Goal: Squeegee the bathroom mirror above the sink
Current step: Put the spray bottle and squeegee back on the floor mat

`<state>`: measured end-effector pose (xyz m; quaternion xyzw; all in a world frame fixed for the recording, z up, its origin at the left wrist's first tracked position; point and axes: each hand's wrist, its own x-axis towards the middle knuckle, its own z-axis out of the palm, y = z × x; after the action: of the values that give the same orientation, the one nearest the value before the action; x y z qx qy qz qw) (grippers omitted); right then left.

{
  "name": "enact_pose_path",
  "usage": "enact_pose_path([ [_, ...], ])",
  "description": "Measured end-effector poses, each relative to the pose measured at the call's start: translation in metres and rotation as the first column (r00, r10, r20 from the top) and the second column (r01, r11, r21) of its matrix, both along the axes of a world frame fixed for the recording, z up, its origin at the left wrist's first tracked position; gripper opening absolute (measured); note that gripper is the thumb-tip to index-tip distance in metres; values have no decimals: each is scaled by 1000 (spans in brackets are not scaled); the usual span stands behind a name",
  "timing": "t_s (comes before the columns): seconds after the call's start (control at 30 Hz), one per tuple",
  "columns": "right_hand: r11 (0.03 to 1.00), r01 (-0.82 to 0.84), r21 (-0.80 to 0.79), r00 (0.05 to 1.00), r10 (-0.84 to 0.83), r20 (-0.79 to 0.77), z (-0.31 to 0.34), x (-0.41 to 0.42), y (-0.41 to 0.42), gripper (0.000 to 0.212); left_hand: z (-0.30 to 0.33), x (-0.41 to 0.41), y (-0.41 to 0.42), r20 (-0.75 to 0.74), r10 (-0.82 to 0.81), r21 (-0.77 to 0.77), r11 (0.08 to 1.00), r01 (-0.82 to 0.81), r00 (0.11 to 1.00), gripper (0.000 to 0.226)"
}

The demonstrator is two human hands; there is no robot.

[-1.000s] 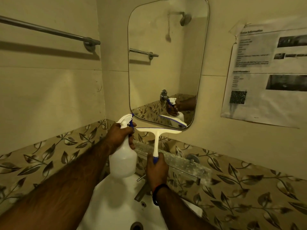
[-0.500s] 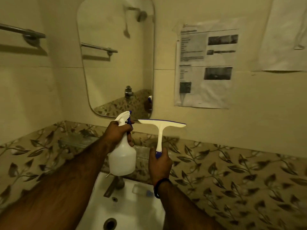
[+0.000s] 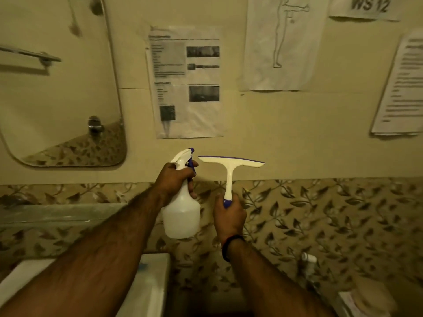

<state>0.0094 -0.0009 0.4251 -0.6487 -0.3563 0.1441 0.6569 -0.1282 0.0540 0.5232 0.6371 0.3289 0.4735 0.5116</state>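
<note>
Mirror [image 3: 61,88] is showing no wiping yet; the left hand [image 3: 175,179] is gripping a spray bottle [image 3: 182,216], the right hand [image 3: 230,217] is holding the squeegee [image 3: 230,162], both away from the glass.

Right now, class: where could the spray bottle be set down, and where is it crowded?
Free: the sink's flat right rim, below the spray bottle, and the glass shelf under the mirror. Crowded: the wall beside it, covered with paper notices.
</note>
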Motion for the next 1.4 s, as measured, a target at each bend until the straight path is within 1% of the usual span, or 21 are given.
enact_pose_path([
  [0.1,999,36,-13,999,-37,-3,1,26,-8,25,-5,28,-5,-4,-44,4,999,44,999,28],
  [0.23,998,61,-17,998,-61,14,0,50,-17,17,-17,52,-9,-6,-44,-12,999,44,999,25],
  [0.37,998,49,-38,999,-50,-16,-13,66,-21,24,-37,67,-10,-30,-36,-36,999,35,999,22],
  [0.43,997,52,-61,999,-53,-8,-24,72,-24,26,-52,73,-11,-45,-21,-56,998,19,999,23],
  [0.57,993,43,-113,999,-46,-24,-52,80,-31,23,-84,83,-15,-74,-13,-100,995,5,997,28],
  [0.67,985,49,-164,998,-53,-20,-78,86,-38,23,-110,89,-21,-73,-42,-116,993,34,996,18],
  [0.73,973,48,-225,998,-56,-27,-99,90,-42,23,-128,92,-24,-96,-51,-121,992,39,994,17],
  [0.83,949,8,-314,998,-29,-64,-134,94,-53,19,-156,97,-28,-144,-39,-134,991,19,989,32],
  [0.9,930,-8,-367,997,-22,-79,-160,96,-61,17,-177,101,-29,-124,-27,-146,989,9,992,37],
  [0.97,911,1,-413,997,-34,-72,-185,99,-70,20,-200,105,-29,-132,-1,-132,991,-17,991,39],
  [1.07,879,1,-476,996,-42,-76,-221,101,-83,17,-238,109,-29,-208,38,-134,989,-67,977,46],
  [1.2,829,-34,-558,989,-51,-137,-265,100,-101,19,-287,110,-26,-305,83,-124,984,-126,949,68],
  [1.3,784,-47,-619,985,-67,-160,-302,100,-117,21,-321,112,-27,-342,99,-146,977,-157,935,68],
  [1.4,717,-96,-690,981,-51,-189,-342,100,-132,21,-357,118,-26,-355,117,-172,967,-188,927,72],
])
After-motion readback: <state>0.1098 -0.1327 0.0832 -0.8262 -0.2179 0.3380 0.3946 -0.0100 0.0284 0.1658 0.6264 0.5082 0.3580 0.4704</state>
